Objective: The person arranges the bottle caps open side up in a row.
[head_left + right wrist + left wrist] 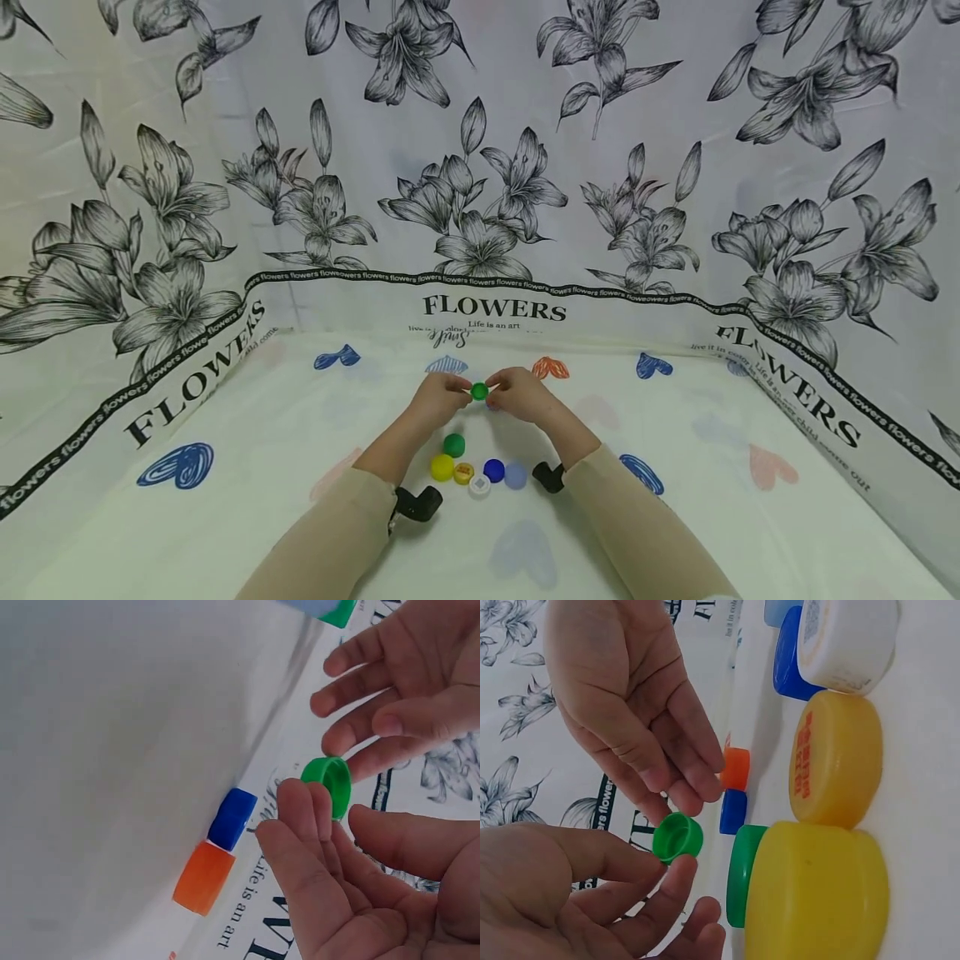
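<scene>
In front of me both hands meet at a small green bottle cap (pixel 480 391), its hollow side turned toward me. My left hand (pixel 442 398) holds its left edge with thumb and fingertip, the other fingers loosely bent in the left wrist view. From the right, my right hand (pixel 525 395) holds it by the fingertips. The cap is raised off the cloth. Beyond the hands a blue cap (pixel 232 818) and an orange cap (pixel 204 878) stand side by side; in the head view the right hand hides most of them.
Nearer me lie a green cap (pixel 453 445), a yellow cap (pixel 442 467), an amber cap (pixel 463 474) with red lettering, a white cap (pixel 479 485), a dark blue cap (pixel 493 471) and a light blue cap (pixel 515 476). A flower-printed curtain (pixel 510 233) rises behind the heart-patterned cloth (pixel 247 517).
</scene>
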### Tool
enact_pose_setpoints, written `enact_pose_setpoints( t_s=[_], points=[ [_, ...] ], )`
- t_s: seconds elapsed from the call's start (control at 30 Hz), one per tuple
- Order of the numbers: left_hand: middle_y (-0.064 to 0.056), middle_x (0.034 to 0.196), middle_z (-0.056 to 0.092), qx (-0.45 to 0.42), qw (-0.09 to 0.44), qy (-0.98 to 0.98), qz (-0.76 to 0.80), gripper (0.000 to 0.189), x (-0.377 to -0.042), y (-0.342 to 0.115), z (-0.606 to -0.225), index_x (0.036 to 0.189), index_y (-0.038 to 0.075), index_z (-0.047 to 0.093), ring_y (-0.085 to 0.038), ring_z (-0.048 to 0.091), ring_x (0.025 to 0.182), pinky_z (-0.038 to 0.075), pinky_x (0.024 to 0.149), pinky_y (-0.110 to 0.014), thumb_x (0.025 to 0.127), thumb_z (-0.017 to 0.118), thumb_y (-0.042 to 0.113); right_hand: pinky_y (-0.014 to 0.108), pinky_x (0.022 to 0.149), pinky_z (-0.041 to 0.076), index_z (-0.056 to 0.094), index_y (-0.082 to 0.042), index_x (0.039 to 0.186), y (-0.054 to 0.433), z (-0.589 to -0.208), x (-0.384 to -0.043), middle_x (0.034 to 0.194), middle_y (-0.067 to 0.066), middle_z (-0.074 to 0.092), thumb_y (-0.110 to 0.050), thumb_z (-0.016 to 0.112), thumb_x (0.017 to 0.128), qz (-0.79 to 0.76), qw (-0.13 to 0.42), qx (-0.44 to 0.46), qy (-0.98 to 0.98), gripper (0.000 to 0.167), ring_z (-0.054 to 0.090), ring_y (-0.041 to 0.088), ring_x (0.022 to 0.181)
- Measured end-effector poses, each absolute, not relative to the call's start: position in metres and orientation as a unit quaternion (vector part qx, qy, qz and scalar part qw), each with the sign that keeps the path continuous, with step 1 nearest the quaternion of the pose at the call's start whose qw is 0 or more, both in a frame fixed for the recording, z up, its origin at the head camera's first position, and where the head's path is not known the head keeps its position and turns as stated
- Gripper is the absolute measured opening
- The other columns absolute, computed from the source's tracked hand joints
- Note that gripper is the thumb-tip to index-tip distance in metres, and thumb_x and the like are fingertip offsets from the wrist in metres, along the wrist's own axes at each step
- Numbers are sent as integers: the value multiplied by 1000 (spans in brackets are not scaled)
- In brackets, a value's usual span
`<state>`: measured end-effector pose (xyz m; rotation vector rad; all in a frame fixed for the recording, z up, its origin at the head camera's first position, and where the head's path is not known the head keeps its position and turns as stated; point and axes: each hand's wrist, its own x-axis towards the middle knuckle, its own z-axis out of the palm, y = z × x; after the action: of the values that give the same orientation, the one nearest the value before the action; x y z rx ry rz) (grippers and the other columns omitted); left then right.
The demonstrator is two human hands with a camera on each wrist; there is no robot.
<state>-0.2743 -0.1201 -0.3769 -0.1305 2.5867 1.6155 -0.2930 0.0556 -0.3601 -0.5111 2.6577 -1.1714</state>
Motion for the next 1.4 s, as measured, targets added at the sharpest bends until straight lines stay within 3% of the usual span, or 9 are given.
enact_pose_setpoints(
  t_s=[0.3, 0.47, 0.67, 1.0, 1.2, 1.4],
  points=[
    [-14, 124, 65, -35, 90, 861, 500, 29, -274, -115, -382, 126, 0, 67, -32, 61, 110, 48, 102, -49, 98, 63, 7, 32, 77, 52, 61, 5, 137, 58, -370, -294, 91, 8, 70, -4, 65, 95, -370, 155, -186, 897, 43, 63, 19, 82],
    [-15, 125, 65, -34, 94, 862, 496, 33, -278, -112, -382, 129, 0, 65, -32, 61, 112, 48, 103, -49, 98, 62, 7, 31, 75, 48, 55, 2, 144, 58, -369, -296, 85, 6, 66, -2, 59, 95, -343, 167, -188, 905, 49, 60, 18, 76],
    [-15, 126, 65, -45, 94, 869, 484, 33, -278, -114, -380, 131, 0, 64, -30, 63, 108, 50, 101, -46, 99, 63, 9, 31, 76, 46, 45, -3, 154, 56, -365, -299, 89, 6, 65, -4, 58, 97, -329, 193, -182, 906, 58, 59, 18, 75],
    [-17, 123, 65, -11, 92, 880, 465, 39, -275, -115, -379, 135, -3, 60, -28, 63, 106, 52, 99, -44, 98, 62, 9, 34, 77, 42, 43, -1, 154, 59, -368, -301, 80, 5, 64, -6, 57, 97, -335, 201, -193, 900, 59, 55, 18, 73],
    [-17, 123, 65, 33, 95, 906, 410, 43, -275, -125, -374, 138, -3, 59, -28, 64, 103, 53, 95, -44, 98, 61, 9, 35, 82, 50, 41, 2, 154, 62, -364, -300, 87, 9, 67, -4, 56, 94, -376, 191, -197, 885, 62, 61, 18, 78],
    [-11, 121, 67, 66, 132, 947, 286, 30, -273, -138, -361, 124, 4, 69, -26, 61, 103, 50, 98, -46, 96, 68, 14, 36, 86, 55, 51, 0, 147, 57, -353, -293, 97, 10, 69, -7, 59, 98, -408, 198, -194, 870, 51, 65, 21, 82]
  ],
)
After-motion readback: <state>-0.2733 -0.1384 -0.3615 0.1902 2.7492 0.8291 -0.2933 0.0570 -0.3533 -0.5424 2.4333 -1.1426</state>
